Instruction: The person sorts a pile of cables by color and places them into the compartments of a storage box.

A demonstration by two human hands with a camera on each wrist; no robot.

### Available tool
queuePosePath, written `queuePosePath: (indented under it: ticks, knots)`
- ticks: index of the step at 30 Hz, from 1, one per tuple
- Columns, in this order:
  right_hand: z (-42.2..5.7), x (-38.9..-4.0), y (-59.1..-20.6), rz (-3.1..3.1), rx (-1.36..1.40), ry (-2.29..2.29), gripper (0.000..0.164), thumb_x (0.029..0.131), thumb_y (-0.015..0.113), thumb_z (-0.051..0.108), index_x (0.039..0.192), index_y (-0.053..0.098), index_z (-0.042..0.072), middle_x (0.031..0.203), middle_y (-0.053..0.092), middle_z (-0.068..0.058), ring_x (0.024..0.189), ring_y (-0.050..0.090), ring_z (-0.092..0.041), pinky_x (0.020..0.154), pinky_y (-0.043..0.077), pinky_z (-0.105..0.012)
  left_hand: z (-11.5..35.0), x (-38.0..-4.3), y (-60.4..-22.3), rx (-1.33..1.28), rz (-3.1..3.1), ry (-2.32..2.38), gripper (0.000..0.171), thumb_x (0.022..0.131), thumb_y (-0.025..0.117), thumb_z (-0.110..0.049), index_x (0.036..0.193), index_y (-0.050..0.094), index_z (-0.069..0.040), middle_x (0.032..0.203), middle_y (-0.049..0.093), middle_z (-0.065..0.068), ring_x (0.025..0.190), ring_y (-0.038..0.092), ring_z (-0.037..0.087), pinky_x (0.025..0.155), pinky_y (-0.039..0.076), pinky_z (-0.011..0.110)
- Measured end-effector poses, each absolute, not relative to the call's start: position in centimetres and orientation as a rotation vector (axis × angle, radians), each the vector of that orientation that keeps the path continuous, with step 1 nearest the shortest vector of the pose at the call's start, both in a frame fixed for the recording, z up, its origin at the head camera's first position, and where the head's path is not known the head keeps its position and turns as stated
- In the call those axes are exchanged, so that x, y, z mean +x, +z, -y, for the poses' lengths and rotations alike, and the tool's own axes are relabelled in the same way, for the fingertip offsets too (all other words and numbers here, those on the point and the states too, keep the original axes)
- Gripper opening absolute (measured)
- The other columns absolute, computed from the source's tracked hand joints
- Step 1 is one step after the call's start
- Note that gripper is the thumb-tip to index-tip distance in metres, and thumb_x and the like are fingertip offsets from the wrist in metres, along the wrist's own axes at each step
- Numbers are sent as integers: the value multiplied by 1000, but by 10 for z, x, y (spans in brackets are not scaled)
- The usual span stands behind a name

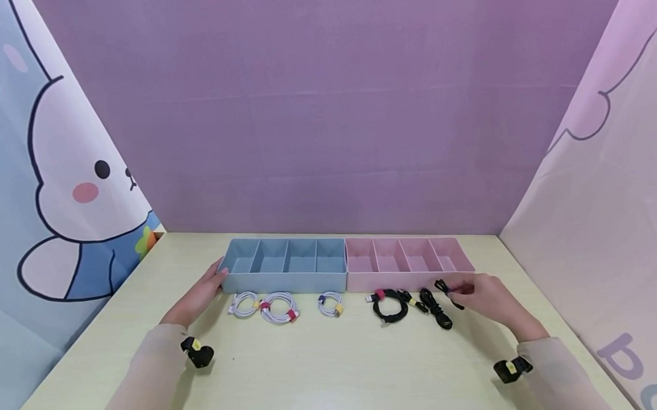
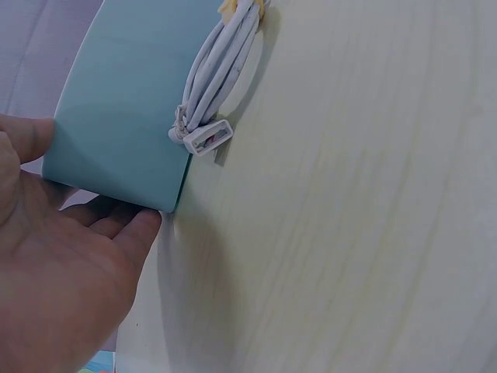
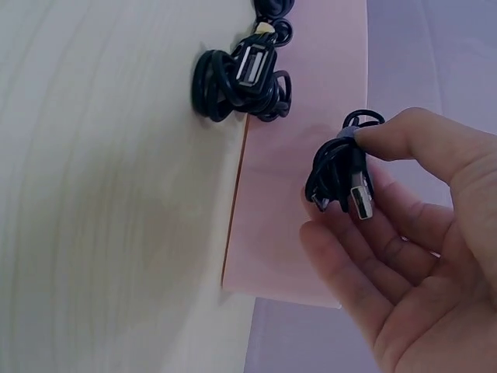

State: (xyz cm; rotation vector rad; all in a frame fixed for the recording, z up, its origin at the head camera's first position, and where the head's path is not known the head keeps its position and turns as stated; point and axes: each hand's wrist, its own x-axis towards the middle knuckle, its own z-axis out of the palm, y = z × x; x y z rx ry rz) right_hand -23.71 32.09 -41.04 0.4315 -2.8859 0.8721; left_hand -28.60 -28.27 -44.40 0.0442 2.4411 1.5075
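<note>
My left hand (image 1: pixel 198 294) holds the left end of a blue divided box (image 1: pixel 285 284), thumb at the top edge and fingers against the end wall. In the left wrist view, a bundled white cable (image 2: pixel 221 70) lies close to the box front. My right hand (image 1: pixel 486 299) pinches a small coiled black USB cable (image 3: pixel 342 167) between thumb and fingers. It is lifted in front of the right end of a pink divided box (image 1: pixel 402 281). Left of that hand lies another bundled black cable (image 1: pixel 436 310) with a USB socket facing the right wrist camera.
The two boxes stand end to end near the back of the table (image 1: pixel 334 374). Two more coiled white cables, one with red ties (image 1: pixel 279 308) and one with a yellow tie (image 1: pixel 330 304), lie before the blue box. A black coil (image 1: pixel 390 306) and a small black bundle (image 1: pixel 413 301) lie before the pink one.
</note>
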Motion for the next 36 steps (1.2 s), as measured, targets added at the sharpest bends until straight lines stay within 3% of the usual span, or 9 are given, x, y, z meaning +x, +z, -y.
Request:
queuePosePath:
  ticks: [22,36]
  knots:
    - [-307,-247,-406,2819,438,944,21,92,75,25,106,78,9,91,74,4,86,69,-16,74,57,-30,281,-285,-443,13,-2438,1487,70,108,23,-52,160,-14,-23,166,-11,16,150,-1,43,117,6,65]
    - [-281,-264,-396,2791,568,1073,19,92,74,18,105,76,4,93,73,0,85,68,-16,72,58,-26,282,-287,-446,63,-2417,1554,66,110,24,-45,161,-12,-20,166,-11,18,151,0,41,120,12,57]
